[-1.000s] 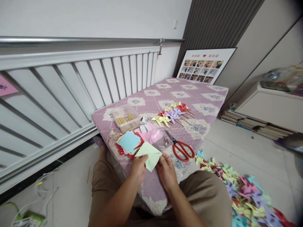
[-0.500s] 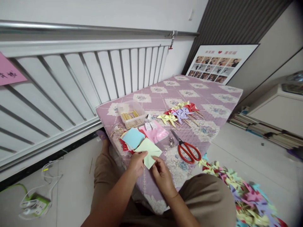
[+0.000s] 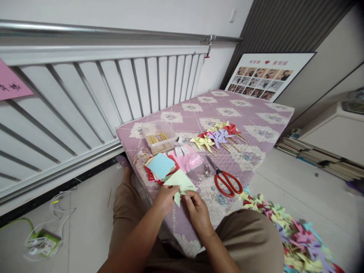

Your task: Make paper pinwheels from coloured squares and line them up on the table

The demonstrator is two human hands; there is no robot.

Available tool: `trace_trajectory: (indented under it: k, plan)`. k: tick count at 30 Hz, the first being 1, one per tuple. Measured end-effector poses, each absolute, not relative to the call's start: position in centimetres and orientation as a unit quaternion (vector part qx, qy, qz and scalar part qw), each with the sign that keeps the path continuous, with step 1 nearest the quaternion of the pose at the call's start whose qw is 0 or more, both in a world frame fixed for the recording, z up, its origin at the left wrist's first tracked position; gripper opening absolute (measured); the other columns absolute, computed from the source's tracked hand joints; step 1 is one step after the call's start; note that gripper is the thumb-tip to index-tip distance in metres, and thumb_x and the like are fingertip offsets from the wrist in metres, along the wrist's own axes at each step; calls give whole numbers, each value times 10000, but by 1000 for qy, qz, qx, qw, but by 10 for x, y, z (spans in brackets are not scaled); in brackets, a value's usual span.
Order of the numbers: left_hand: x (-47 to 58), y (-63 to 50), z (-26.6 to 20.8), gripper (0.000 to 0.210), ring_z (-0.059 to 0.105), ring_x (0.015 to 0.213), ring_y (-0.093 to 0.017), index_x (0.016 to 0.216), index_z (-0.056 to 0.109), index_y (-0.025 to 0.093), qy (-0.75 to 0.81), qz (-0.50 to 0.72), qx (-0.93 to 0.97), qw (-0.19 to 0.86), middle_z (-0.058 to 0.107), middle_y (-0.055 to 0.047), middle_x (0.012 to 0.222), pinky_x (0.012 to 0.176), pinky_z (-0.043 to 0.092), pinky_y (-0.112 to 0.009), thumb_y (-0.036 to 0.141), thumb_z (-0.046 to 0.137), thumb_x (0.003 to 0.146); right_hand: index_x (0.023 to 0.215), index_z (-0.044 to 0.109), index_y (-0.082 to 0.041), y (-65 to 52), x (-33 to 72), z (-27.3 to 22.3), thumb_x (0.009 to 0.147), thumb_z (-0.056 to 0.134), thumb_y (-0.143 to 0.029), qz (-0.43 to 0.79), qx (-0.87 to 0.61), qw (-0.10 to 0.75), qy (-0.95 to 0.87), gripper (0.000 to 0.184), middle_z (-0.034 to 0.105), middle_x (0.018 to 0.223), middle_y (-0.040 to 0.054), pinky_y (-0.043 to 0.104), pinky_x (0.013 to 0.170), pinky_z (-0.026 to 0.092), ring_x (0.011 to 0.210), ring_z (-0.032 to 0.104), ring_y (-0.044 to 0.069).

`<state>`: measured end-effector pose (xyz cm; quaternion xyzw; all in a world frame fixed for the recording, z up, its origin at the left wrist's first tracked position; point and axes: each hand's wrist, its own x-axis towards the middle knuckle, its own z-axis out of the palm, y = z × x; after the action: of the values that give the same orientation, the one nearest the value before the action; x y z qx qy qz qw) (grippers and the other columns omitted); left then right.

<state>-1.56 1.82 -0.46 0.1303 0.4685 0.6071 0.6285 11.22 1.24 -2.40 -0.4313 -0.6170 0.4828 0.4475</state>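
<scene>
A pale green paper square [image 3: 179,179], with slits and a corner bent inward, is held above the near end of the table. My left hand [image 3: 167,198] pinches its left side near the middle. My right hand [image 3: 196,207] grips a folded-in corner on the near right side, fingers closed. Just beyond the paper lies a stack of coloured paper squares [image 3: 161,165], light blue on top. To the right, red-handled scissors [image 3: 227,182] rest on the cloth, close to a small heap of metal pins [image 3: 206,171]. A pink plastic bag [image 3: 191,158] lies behind the paper.
On the patterned tablecloth [image 3: 244,113] stands a clear plastic box [image 3: 159,137] of wooden sticks. Finished paper pinwheels [image 3: 218,137] lie further back. Many more pinwheels [image 3: 295,235] pile on the floor at right. A radiator [image 3: 113,87] runs along the left wall.
My right hand has bent a corner of the green paper in toward its middle. My left hand has stayed on the paper's left side.
</scene>
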Motion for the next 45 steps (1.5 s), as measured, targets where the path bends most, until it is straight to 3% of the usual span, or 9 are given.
trace_trajectory:
  k: [4, 20, 29, 37, 42, 45]
  plan:
    - [-14, 16, -11, 183, 572, 529, -139, 700, 688, 130, 467, 592, 162, 636, 636, -7, 561, 600, 461, -262, 256, 753, 585, 792, 609, -221, 13, 113, -24, 883, 531, -338, 471, -439, 446, -621, 168, 613, 747, 11, 289, 704, 439, 728, 560, 191]
    - [-15, 13, -29, 247, 623, 660, -165, 752, 720, 146, 518, 569, 214, 602, 722, -56, 769, 634, 460, -246, 337, 767, 602, 633, 550, -226, 19, 110, -29, 825, 578, -295, 376, -479, 480, -632, 207, 539, 654, -11, 288, 660, 405, 670, 505, 178]
    - [-13, 12, -29, 269, 614, 646, -170, 775, 722, 131, 521, 566, 204, 605, 715, -55, 749, 618, 466, -257, 318, 766, 588, 623, 539, -226, 19, 110, -28, 826, 570, -287, 367, -486, 469, -639, 214, 535, 649, -9, 293, 655, 403, 665, 497, 177]
    - [-12, 11, -20, 147, 597, 607, -163, 703, 727, 158, 584, 536, 237, 562, 707, -34, 680, 575, 446, -242, 285, 712, 630, 619, 554, -226, 19, 108, -25, 819, 585, -297, 379, -478, 478, -632, 214, 550, 643, -6, 294, 648, 406, 661, 496, 179]
    - [-12, 12, -21, 169, 588, 572, -153, 721, 718, 153, 572, 546, 237, 564, 708, -39, 687, 558, 441, -244, 304, 694, 650, 791, 579, -226, 17, 112, -26, 849, 565, -333, 425, -468, 512, -581, 123, 582, 768, 11, 302, 711, 429, 747, 532, 190]
    - [-14, 13, -25, 184, 567, 521, -140, 718, 700, 145, 563, 551, 213, 578, 675, -24, 608, 538, 436, -241, 313, 702, 640, 883, 558, -233, 18, 117, -30, 854, 552, -402, 453, -489, 568, -483, 173, 597, 837, 22, 298, 697, 444, 773, 543, 196]
